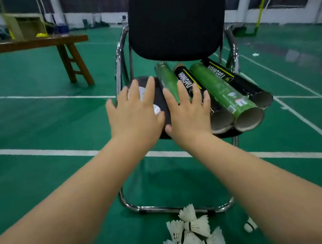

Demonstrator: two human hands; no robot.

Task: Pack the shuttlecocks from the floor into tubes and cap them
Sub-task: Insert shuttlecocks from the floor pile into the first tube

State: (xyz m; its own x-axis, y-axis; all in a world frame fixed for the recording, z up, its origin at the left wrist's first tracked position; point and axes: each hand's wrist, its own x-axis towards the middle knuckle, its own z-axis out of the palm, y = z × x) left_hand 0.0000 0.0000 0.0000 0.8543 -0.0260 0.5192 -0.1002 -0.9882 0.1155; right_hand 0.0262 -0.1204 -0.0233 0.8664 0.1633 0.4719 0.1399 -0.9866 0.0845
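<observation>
Several shuttlecock tubes lie side by side on the seat of a black chair [175,13]: a thin green tube [167,80], a black tube [186,79], a wide green tube [221,90] and another black tube [241,85]. Their near ends are open. White caps [156,108] lie on the seat under my left hand [133,113], which is spread flat with straight fingers. My right hand [188,113] is also spread flat, over the near ends of the thin green and black tubes. A pile of white shuttlecocks [193,240] lies on the green floor at the bottom.
The chair's chrome frame [170,206] runs along the floor just behind the shuttlecock pile. A wooden bench [67,50] stands at the left. White court lines cross the green floor [28,122]. One stray shuttlecock [250,225] lies right of the pile.
</observation>
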